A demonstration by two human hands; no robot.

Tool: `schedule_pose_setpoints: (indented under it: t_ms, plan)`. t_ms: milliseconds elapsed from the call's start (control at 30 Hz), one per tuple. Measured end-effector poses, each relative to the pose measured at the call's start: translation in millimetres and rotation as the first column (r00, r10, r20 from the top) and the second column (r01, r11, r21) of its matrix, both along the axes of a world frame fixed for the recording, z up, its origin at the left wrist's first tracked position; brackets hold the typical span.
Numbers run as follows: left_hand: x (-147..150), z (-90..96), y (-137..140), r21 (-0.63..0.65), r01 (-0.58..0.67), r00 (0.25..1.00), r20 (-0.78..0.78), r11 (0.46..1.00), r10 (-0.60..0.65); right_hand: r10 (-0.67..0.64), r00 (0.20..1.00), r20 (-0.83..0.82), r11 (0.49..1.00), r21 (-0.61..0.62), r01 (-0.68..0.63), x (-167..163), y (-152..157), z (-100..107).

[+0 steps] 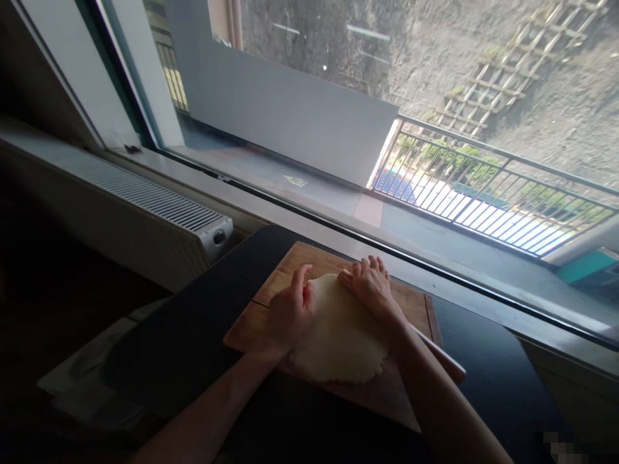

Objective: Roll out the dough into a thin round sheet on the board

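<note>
Big window (309,138) across far side, daylight through it; room dim, left near-black. White radiator (145,196) left. Dark table (488,341) near, by sill (251,207). Outside: railing (483,187) right, rough grey slope (435,45) beyond.

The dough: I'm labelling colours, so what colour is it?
The dough is pale cream, shown in the head view.

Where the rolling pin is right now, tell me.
In the head view, the rolling pin is right of center, partly behind the right forearm, its near end jutting past the cutting board.
</note>
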State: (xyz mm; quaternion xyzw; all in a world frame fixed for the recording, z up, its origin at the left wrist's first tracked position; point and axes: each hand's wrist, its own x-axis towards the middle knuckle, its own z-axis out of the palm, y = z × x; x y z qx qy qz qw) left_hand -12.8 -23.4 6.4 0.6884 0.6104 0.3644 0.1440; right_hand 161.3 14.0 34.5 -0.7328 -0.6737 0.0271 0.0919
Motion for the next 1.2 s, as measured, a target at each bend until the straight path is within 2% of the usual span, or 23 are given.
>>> schedule_pose_setpoints:
  t_ms: [100,167,233,300,400,500,567,633,700,800,867,967,1067,1133,1200]
  plan:
    - [-0.5,-0.1,0.5,-0.004,0.01,0.999,0.038,1.0,-0.01,0.202,0.979,0.038,0.977,0.058,-0.204,-27.3,-45.8,-14.7]
    - [-0.3,0.3,0.9,0.009,0.003,0.998,0.064,1.0,-0.004,0.249,0.966,0.072,0.963,0.091,-0.255,-32.6,-55.4,-19.0]
    - [0.0,1.3,0.9,0.016,-0.001,0.997,0.077,1.0,0.0,0.183,0.982,0.055,0.98,0.071,-0.186,-22.2,-37.5,-15.5]
    - [0.1,2.9,0.3,0.022,0.001,0.996,0.085,1.0,-0.002,0.072,0.997,0.036,0.997,0.008,-0.072,-2.3,-4.3,-6.5]
    - [-0.6,4.9,-0.9,0.033,0.009,0.994,0.104,0.999,-0.013,-0.012,0.998,0.058,0.998,-0.057,0.015,15.5,27.7,5.4]
    - [-1.6,4.8,-1.2,0.036,0.013,0.989,0.146,0.999,-0.018,0.069,0.998,0.006,0.996,-0.058,-0.068,-1.8,9.0,1.4]
    - [-1.7,3.9,-0.9,0.04,0.005,0.982,0.19,0.999,-0.012,0.184,0.983,-0.023,0.983,-0.015,-0.185,-20.8,-15.6,-6.7]
    - [-1.5,3.5,-0.6,0.046,-0.004,0.973,0.232,0.999,-0.007,0.25,0.968,0.002,0.968,0.032,-0.25,-30.3,-27.0,-10.9]
    - [-1.1,4.2,-0.7,0.045,-0.004,0.967,0.254,0.999,-0.007,0.209,0.977,0.038,0.977,0.026,-0.21,-24.1,-16.1,-8.1]
    - [-1.0,6.4,-1.5,0.033,0.0,0.964,0.266,0.999,-0.009,0.069,0.995,0.076,0.997,-0.031,-0.067,0.6,20.0,2.3]
    - [-1.5,7.3,-2.0,0.032,-0.004,0.961,0.276,0.999,-0.005,0.049,0.996,0.074,0.997,-0.06,-0.045,7.5,31.1,6.0]
    - [-2.5,7.0,-2.3,0.043,0.0,0.957,0.291,0.999,-0.013,0.159,0.987,0.004,0.985,-0.063,-0.158,-9.6,12.1,-1.0]
    - [-3.0,6.0,-2.3,0.05,0.017,0.956,0.291,0.999,-0.031,0.268,0.963,0.011,0.963,0.026,-0.268,-30.9,-13.1,-11.2]
    - [-2.9,6.1,-2.5,0.05,0.018,0.958,0.283,0.999,-0.032,0.24,0.97,0.036,0.969,0.045,-0.242,-29.8,-9.1,-10.2]
    - [-2.7,6.9,-2.9,0.04,0.015,0.96,0.278,0.999,-0.026,0.13,0.991,0.042,0.992,0.004,-0.13,-16.3,10.1,-2.6]
